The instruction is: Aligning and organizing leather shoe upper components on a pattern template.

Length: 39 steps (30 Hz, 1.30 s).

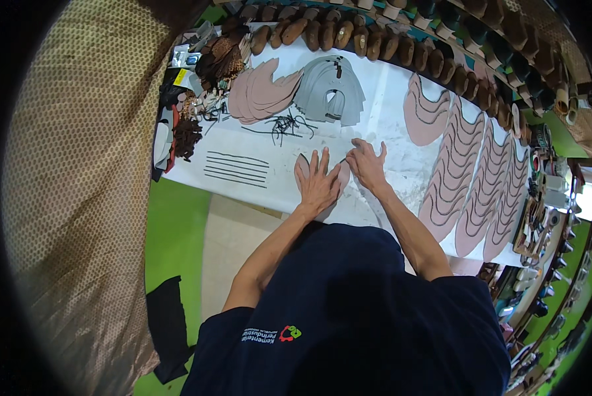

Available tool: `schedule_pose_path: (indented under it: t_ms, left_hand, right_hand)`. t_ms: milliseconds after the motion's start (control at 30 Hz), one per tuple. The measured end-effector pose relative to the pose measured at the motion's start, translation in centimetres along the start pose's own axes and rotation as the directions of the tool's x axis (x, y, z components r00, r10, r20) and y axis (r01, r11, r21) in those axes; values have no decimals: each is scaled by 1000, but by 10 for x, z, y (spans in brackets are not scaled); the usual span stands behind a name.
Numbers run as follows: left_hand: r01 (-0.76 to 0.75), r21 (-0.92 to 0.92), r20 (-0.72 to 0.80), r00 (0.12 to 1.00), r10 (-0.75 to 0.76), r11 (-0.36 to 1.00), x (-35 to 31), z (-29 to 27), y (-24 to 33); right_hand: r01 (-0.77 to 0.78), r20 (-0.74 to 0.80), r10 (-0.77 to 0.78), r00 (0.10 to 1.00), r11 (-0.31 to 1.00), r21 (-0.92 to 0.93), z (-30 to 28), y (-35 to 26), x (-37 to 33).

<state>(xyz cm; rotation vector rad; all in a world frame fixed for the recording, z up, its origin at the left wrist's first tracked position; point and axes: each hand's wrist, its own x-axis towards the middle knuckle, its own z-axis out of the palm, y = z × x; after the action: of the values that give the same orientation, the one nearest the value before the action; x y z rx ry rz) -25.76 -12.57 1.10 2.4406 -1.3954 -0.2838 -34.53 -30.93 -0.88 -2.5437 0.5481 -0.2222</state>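
A curved pink shoe-upper piece (301,169) lies at the table's near edge, largely covered by my hands. My left hand (319,185) rests flat on it with its fingers spread. At the piece's right end is my right hand (368,168), its fingers bent but apart; I see nothing held in it. Several dark cord strips (236,169) lie in a row to the left. Beyond my hands is a tangle of dark cords (288,125), near stacked pink pieces (259,92) and stacked grey curved pieces (332,82).
Rows of pink pieces with dark curved edging (451,175) cover the white table's (388,79) right side. Brown shoe lasts (345,34) line its far edge. Scraps and small parts (210,99) crowd the left end. A patterned curtain (88,165) hangs at left.
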Motion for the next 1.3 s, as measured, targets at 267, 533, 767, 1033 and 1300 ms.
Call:
schedule_pose_path:
  t_ms: [267, 533, 767, 1033, 1300]
  left_hand:
    - [-19, 36, 17, 1000, 18, 999, 4, 0, -1]
    - [-13, 57, 21, 1000, 11, 998, 4, 7, -2]
    - [64, -6, 97, 993, -64, 998, -1, -5, -2]
    - [226, -47, 23, 974, -225, 973, -48, -20, -35]
    - [222, -11, 73, 973, -221, 975, -67, -24, -40]
  right_hand:
    - [-21, -5, 21, 1000, 1000, 4, 0, -2, 3]
    - [-131, -2, 131, 991, 991, -25, -2, -13, 9]
    - [-338, 2, 338, 941, 940, 39, -10, -9, 21]
    - [145, -105, -149, 983, 988, -47, -9, -15, -31]
    - [228, -23, -234, 972, 960, -161, 5, -30, -44]
